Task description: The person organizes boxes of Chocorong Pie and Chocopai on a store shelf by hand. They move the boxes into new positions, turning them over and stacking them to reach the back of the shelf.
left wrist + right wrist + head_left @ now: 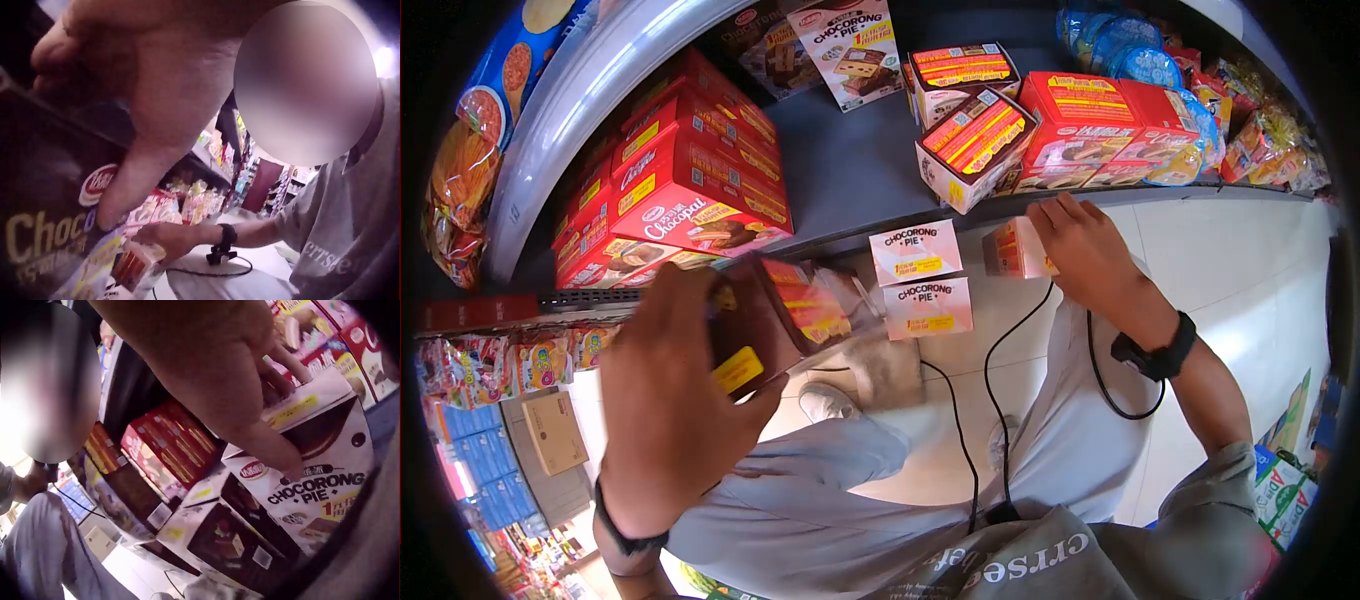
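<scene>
My left hand grips a dark brown chocolate pie box, blurred in the head view. Seen from the left wrist, its thumb lies across the front of this box, which reads "Choco". My right hand holds a white Chocorong Pie box by its top; in the right wrist view the thumb presses the front of that box. Between the hands are two more Chocorong Pie boxes, an upper box and a lower box, with white and pink faces turned up.
Red Chocopai boxes are stacked on the left of the dark shelf. A Chocorong Pie box stands at the back. White-sided boxes and red boxes fill the right. A black cable hangs over the tiled floor.
</scene>
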Available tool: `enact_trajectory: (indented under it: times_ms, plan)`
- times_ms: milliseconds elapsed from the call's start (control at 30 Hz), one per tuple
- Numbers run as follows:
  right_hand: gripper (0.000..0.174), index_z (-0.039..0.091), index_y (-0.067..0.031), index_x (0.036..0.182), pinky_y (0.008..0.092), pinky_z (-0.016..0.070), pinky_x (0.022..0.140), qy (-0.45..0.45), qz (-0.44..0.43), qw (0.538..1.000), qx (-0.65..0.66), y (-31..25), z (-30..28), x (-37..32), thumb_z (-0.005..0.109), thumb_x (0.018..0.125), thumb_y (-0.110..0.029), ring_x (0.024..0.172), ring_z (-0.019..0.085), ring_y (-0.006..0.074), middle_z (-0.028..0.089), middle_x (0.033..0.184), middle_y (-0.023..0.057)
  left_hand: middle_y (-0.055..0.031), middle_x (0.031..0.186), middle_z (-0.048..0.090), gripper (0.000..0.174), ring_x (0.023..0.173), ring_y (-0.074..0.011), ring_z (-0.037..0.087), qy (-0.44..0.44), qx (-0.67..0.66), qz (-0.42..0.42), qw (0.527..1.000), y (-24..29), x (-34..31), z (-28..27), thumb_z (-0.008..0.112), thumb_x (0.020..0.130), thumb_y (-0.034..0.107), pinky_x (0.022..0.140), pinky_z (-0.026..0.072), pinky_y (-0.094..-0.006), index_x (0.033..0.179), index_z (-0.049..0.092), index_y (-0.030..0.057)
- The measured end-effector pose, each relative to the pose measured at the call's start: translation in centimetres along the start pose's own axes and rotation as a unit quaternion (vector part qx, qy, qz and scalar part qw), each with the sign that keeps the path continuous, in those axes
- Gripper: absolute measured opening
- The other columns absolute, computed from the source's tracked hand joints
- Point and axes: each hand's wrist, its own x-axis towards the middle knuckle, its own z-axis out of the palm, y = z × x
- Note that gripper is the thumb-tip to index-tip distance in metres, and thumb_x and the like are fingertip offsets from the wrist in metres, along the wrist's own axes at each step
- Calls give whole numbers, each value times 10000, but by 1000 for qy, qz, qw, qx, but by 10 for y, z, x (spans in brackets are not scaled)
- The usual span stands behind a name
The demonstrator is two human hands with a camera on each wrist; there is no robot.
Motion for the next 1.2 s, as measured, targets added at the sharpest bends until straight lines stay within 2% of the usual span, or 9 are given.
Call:
enact_trajectory:
  times_ms: [300,400,467,533,633,800,900,1100,1200]
  plan:
    - [440,543,3,1047,324,484,862,-11,-18,1000,6,3,62,26,688,633,-34,1021,560,250,584,1023,126,-262,1149,514,953,882,-383,639,-204,180,26,962,-48,-2,108,771,576,190,738,551,-413,1350,300,-105]
    - [406,544,5,1062,330,485,861,11,30,998,-63,-15,72,28,667,685,-84,1030,559,241,584,1059,132,-209,1045,524,654,840,-323,651,-225,193,9,955,-53,-2,134,762,606,161,660,568,-392,1128,435,-59]
    - [379,545,2,1074,338,508,800,43,30,986,-156,-34,44,19,640,730,-124,988,593,239,609,1029,125,-177,969,533,536,802,-308,656,-197,191,33,961,-58,-4,148,762,628,148,631,574,-375,1041,479,-42]
    - [684,466,49,1209,379,492,866,-275,59,959,40,-52,-42,33,796,684,-240,1056,570,283,553,1125,172,-176,958,540,517,815,-304,655,-202,190,54,959,-66,-7,170,772,673,201,633,574,-357,1032,493,-45]
    - [625,485,52,1173,415,493,854,-184,26,973,137,-58,-120,53,778,693,-221,1026,575,317,557,1100,191,-183,974,543,433,822,-291,656,-244,165,67,953,-60,0,169,758,714,225,639,575,-347,973,527,-34]
    - [549,521,41,1177,405,486,883,126,20,989,80,-34,-119,147,748,716,-152,1078,554,329,582,1119,182,-239,853,591,208,744,-399,629,-40,-17,87,995,-32,67,104,601,837,156,643,538,-467,872,555,-44]
    - [399,635,-28,1113,419,514,823,18,92,992,85,-27,-134,213,684,732,-135,1007,626,320,639,1107,185,-266,845,605,97,758,-452,613,171,-21,105,979,-34,138,87,537,822,69,683,516,-518,850,568,-19]
    - [219,728,-45,940,443,529,752,38,62,991,112,-5,-104,250,643,743,-85,868,665,354,672,966,217,-185,1246,570,472,1153,-381,519,156,232,43,959,-68,276,58,444,914,383,997,393,-422,1231,556,51]
    - [237,732,-49,944,425,538,766,7,-12,999,36,-8,-106,240,659,720,-71,879,665,351,685,969,185,-180,1234,576,465,1142,-375,526,176,252,29,951,-79,312,49,452,913,382,990,398,-420,1225,561,54]
